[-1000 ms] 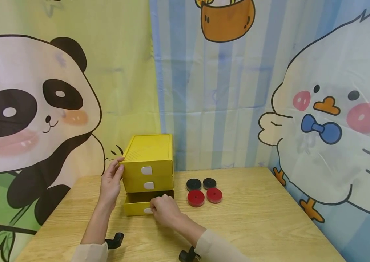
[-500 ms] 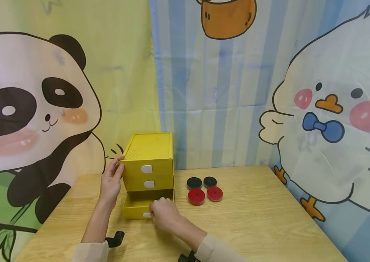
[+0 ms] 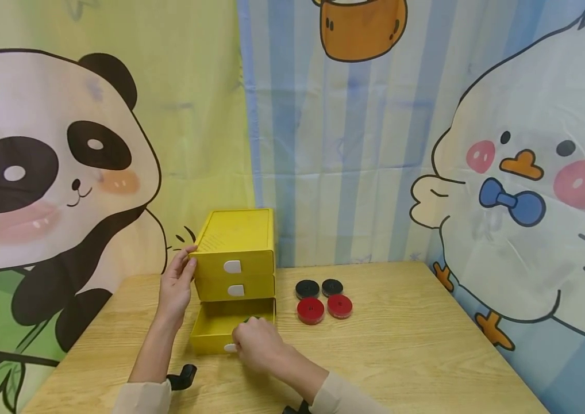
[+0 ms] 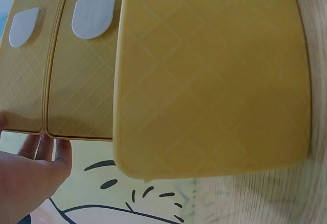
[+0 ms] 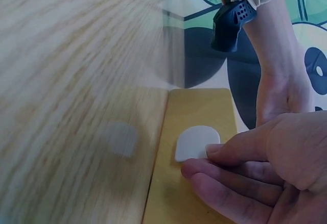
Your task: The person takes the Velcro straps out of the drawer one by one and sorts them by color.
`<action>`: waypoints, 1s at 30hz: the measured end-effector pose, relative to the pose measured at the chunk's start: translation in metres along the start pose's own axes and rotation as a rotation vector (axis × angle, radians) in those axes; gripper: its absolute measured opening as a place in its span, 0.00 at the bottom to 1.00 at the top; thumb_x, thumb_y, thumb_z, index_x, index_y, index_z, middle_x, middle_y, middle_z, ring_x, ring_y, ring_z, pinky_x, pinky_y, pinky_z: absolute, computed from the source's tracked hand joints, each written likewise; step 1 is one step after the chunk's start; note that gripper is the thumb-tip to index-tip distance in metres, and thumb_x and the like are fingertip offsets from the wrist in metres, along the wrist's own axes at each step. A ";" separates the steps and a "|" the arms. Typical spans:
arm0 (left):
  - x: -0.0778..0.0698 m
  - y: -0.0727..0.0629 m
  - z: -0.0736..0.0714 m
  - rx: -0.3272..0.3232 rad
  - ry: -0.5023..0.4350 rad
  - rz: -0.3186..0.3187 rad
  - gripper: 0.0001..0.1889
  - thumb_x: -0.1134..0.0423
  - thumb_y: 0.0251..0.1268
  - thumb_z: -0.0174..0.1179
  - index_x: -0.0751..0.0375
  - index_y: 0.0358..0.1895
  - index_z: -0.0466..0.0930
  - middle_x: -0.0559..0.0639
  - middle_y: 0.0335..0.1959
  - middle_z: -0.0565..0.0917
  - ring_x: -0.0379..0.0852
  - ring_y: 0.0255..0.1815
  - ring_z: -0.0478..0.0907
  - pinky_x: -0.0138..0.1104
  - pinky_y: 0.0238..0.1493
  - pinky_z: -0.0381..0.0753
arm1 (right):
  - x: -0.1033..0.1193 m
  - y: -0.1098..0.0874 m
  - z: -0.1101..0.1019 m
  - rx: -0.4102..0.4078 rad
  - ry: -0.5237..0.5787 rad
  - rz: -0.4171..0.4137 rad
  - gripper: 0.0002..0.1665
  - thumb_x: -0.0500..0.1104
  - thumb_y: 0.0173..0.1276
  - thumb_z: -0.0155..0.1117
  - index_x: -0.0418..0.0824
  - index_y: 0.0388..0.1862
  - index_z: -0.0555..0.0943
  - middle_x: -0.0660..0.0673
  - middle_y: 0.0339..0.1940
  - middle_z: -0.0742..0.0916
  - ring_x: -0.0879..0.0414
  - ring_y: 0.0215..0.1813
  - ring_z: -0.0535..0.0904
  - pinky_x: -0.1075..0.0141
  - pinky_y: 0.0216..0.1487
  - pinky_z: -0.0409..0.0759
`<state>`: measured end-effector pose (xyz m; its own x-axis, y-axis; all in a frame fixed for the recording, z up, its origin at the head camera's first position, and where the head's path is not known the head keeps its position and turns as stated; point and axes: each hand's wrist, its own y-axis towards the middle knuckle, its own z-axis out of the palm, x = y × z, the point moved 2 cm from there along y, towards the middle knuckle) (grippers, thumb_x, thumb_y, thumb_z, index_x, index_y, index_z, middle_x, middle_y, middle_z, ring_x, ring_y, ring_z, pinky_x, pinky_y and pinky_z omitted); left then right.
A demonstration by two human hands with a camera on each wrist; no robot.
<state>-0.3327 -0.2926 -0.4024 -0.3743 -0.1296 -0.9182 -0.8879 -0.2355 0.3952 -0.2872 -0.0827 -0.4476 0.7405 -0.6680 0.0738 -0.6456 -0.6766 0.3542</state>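
A yellow cabinet [image 3: 235,230] with three drawers stands on the wooden table. Its bottom drawer [image 3: 210,339] is pulled out; the upper two are closed. My left hand [image 3: 176,284] rests against the cabinet's left front corner, fingers along the side. In the left wrist view those fingers [image 4: 61,152] touch the side edge. My right hand [image 3: 258,344] pinches the bottom drawer's white handle [image 5: 196,141] between thumb and fingers. A small dark green thing [image 3: 252,318] shows inside the drawer just behind the right hand, mostly hidden.
Two black round discs [image 3: 307,289] and two red round discs [image 3: 310,310] lie on the table [image 3: 401,345] right of the cabinet. A printed curtain [image 3: 344,172] hangs behind the table. Black wrist-worn devices [image 3: 183,378] sit at the wrists.
The bottom drawer has slid further out toward me with my right hand on its handle, so more of its inside shows. My left hand has stayed at the cabinet's corner.
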 end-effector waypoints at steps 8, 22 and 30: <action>0.001 0.000 0.001 0.002 -0.001 -0.015 0.23 0.50 0.85 0.48 0.47 0.76 0.70 0.45 0.68 0.74 0.38 0.67 0.71 0.19 0.62 0.70 | -0.008 0.005 -0.016 0.060 0.149 -0.056 0.20 0.34 0.63 0.71 0.50 0.13 0.81 0.61 0.13 0.74 0.69 0.20 0.60 0.77 0.22 0.62; 0.001 0.000 0.000 0.000 -0.002 -0.028 0.23 0.50 0.84 0.49 0.47 0.76 0.70 0.46 0.68 0.73 0.39 0.66 0.71 0.19 0.61 0.71 | -0.047 0.033 -0.036 0.100 0.193 0.042 0.06 0.46 0.67 0.77 0.47 0.40 0.93 0.57 0.35 0.92 0.68 0.31 0.81 0.76 0.33 0.77; 0.001 0.000 -0.001 0.009 -0.001 -0.024 0.24 0.49 0.84 0.49 0.47 0.77 0.69 0.47 0.69 0.73 0.38 0.66 0.71 0.20 0.61 0.71 | -0.052 0.035 -0.011 0.216 0.151 0.004 0.07 0.50 0.62 0.81 0.51 0.37 0.93 0.59 0.32 0.91 0.69 0.30 0.78 0.76 0.31 0.75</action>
<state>-0.3333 -0.2933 -0.4029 -0.3527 -0.1229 -0.9276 -0.8992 -0.2298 0.3723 -0.3466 -0.0679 -0.4287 0.7471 -0.6275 0.2192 -0.6612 -0.7356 0.1473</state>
